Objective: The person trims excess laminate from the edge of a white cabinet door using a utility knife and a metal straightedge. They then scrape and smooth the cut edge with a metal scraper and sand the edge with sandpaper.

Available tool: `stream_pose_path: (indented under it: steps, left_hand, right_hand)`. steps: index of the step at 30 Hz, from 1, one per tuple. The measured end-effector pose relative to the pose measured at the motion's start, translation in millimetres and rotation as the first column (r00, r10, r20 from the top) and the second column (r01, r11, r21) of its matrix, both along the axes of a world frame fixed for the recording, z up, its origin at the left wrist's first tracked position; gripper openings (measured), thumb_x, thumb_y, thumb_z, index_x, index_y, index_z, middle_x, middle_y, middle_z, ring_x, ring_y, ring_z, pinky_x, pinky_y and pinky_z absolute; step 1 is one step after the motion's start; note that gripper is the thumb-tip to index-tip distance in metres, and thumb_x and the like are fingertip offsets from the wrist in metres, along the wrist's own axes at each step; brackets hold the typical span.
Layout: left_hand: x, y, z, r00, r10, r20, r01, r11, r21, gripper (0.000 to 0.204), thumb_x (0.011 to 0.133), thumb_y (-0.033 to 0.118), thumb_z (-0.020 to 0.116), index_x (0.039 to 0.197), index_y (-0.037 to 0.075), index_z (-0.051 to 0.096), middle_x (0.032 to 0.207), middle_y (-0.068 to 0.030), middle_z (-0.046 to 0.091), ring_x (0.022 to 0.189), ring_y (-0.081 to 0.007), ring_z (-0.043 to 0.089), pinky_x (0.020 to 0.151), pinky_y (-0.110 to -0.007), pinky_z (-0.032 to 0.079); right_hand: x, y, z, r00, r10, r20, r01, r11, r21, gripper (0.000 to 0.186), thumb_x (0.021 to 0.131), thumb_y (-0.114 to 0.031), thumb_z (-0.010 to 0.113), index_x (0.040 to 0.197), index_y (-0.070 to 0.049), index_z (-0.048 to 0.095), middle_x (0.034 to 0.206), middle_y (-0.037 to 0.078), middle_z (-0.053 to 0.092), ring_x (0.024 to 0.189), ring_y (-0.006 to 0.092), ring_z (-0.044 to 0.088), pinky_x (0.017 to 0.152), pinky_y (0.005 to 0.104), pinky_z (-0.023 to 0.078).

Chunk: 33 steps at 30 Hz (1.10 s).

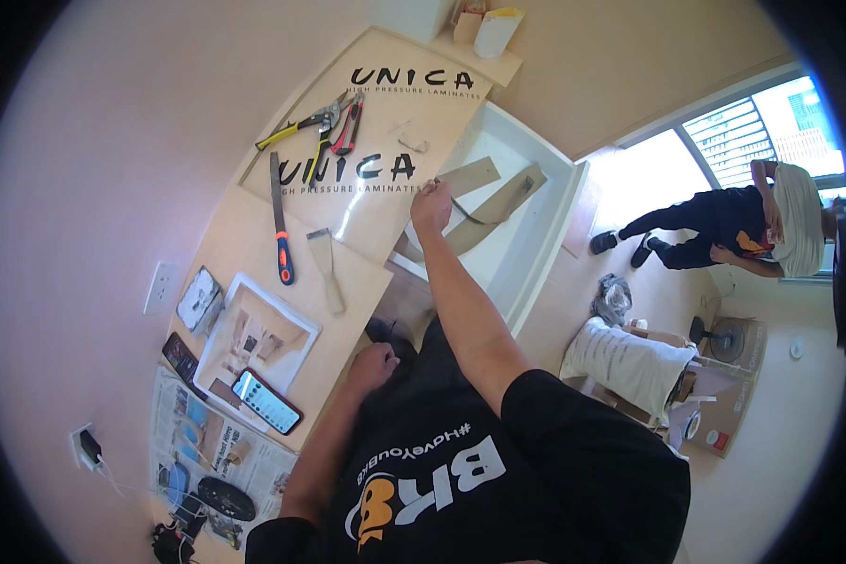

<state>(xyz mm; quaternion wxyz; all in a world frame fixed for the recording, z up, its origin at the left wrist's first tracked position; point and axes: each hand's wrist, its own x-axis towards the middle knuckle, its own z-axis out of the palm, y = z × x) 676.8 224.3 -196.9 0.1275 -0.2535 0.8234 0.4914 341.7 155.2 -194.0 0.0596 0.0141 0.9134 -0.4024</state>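
Observation:
My right hand (pixel 431 207) reaches over the open white drawer (pixel 536 282), fingers closed on a thin dark curved strip (pixel 467 215). Beneath the strip, inside the drawer, lie flat tan pieces (pixel 508 202) of sheet material. My left hand (pixel 373 365) rests low, close to my body and the table edge, with its fingers curled in and nothing visible in them. Nearest to it on the table are a lit phone (pixel 267 400) and a scraper (pixel 325 273). Left of the scraper lies a file (pixel 280 221) with a blue and orange handle.
Yellow-handled snips (pixel 301 127) and red-handled pliers (pixel 349 127) lie on the printed board (pixel 367 216). A white frame-like tray (pixel 296 329) and newspaper (pixel 230 446) cover the table's near left. Another person (pixel 724 221) stands at right, beyond a white sack (pixel 625 367) and a fan (pixel 727 338).

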Motion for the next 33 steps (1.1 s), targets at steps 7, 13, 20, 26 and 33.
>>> stream_pose_path:
  steps: [7,13,20,26,33]
  left_hand:
    - [1,-8,-6,0.997,-0.048,-0.06,0.049,0.999,0.005,0.022,0.089,0.022,0.071,0.086,0.001,0.065,0.085,-0.0215,0.067,0.081,-0.0409,0.065,0.074,-0.049,0.05]
    - [-11,-11,4,0.996,-0.088,-0.017,0.089,0.995,0.051,0.022,0.088,0.021,0.074,0.085,0.002,0.064,0.087,-0.0202,0.067,0.085,-0.0397,0.066,0.075,-0.049,0.05]
    - [-17,-17,13,0.998,-0.067,-0.013,0.068,0.995,0.076,0.023,0.089,0.02,0.074,0.084,0.001,0.063,0.084,-0.0202,0.067,0.085,-0.0394,0.066,0.077,-0.049,0.051]
    - [-11,-18,15,0.997,-0.066,0.034,0.063,0.996,0.063,0.021,0.09,0.021,0.073,0.089,0.001,0.066,0.083,-0.0205,0.068,0.081,-0.0386,0.066,0.073,-0.046,0.05]
    - [-16,-1,22,0.99,-0.143,0.014,0.141,0.986,0.092,0.021,0.091,0.022,0.072,0.09,0.002,0.066,0.086,-0.0205,0.068,0.085,-0.0401,0.066,0.075,-0.049,0.05]
  right_hand:
    - [10,21,-20,0.963,0.269,0.028,-0.27,0.962,0.032,0.025,0.102,-0.024,0.055,0.106,0.0,0.061,0.102,0.029,0.069,0.101,0.0483,0.065,0.085,0.0552,0.05]
    - [4,67,-9,0.692,0.707,0.142,-0.696,0.707,-0.129,0.035,0.091,-0.027,0.074,0.103,0.004,0.064,0.09,0.019,0.07,0.078,0.0287,0.067,0.076,0.0409,0.055]
    - [40,33,-11,0.891,0.444,0.091,-0.404,0.869,-0.284,0.075,0.081,-0.032,0.087,0.135,0.004,0.049,0.105,0.019,0.072,0.099,0.0337,0.07,0.087,0.0408,0.056]
    - [-40,56,-20,0.998,0.008,0.062,-0.015,0.995,0.102,0.066,0.096,-0.035,0.066,0.146,0.002,0.046,0.139,0.027,0.056,0.128,0.0433,0.054,0.107,0.0473,0.044]
    - [-90,18,-29,0.617,0.672,-0.411,-0.48,0.734,0.48,0.07,0.103,-0.042,0.052,0.155,0.003,0.037,0.162,0.028,0.032,0.151,0.0435,0.03,0.122,0.0571,0.025]
